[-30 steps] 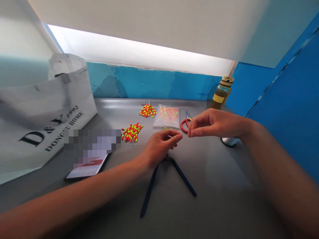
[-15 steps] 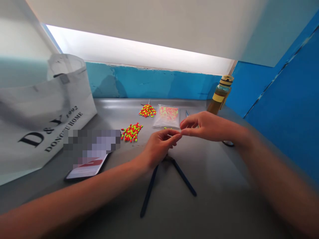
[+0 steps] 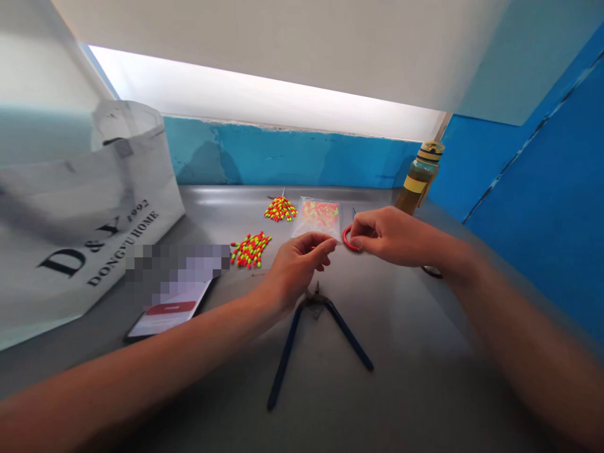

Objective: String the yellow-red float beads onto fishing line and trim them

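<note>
I note a white paper bag [image 3: 85,214] standing at the far left of the grey bench [image 3: 415,352]. Just right of it a phone [image 3: 167,313] lies flat, screen up. Next come two heaps of red-and-yellow beads: the near heap [image 3: 250,247] and, well behind it, the far heap [image 3: 280,209]. My left hand [image 3: 299,261] hovers over the middle of the bench with thumb and forefinger pinched together; what they pinch is too small for me to tell. Below it, blue-handled pliers [image 3: 316,333] lie with their handles spread. A clear packet [image 3: 317,217] of beads lies behind the hand. My right hand [image 3: 384,234] is closed, its fingertips touching the red handle loop of the scissors [image 3: 348,239], which lie just right of the packet. A capped bottle [image 3: 419,176] stands at the back right.
</note>
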`<state>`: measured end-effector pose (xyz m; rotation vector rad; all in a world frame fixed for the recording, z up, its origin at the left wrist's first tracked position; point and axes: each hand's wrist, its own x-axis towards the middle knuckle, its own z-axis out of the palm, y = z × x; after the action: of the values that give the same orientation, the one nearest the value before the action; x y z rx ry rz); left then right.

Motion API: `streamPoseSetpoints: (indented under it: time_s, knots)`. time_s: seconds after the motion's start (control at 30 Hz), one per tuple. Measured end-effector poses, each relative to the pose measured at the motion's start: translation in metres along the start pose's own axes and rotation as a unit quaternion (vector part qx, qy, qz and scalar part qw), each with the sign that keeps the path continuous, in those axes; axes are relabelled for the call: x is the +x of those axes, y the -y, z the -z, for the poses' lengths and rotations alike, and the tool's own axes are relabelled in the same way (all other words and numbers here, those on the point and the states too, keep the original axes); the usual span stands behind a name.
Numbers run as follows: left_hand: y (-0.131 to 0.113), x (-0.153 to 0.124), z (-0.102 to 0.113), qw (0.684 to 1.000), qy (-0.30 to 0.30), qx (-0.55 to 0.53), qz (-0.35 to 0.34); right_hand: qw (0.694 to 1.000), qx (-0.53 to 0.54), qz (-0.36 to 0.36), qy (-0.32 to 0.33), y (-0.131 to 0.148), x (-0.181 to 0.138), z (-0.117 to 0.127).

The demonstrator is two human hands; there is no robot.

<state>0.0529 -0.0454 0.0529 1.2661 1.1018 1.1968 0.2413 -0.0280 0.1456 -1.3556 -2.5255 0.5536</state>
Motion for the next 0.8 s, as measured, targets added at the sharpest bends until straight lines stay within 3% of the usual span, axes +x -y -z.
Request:
streamPoseSetpoints:
  time_s: [0.27, 0.57, 0.8]
  knots:
    - [0.001, 0.001, 0.001, 1.0, 0.002, 0.018, -0.011, 1.0, 0.016, -0.001, 0.02, -0.005, 0.001, -0.002]
    - [0.0, 0.002, 0.002, 0.999, 0.027, 0.011, -0.029, 0.999, 0.035, 0.027, 0.006, -0.004, 0.008, -0.015]
    - [0.005, 0.007, 0.004, 0.998, 0.023, 0.058, -0.032, 0.998, 0.053, 0.039, -0.01, 0.0, 0.005, -0.01]
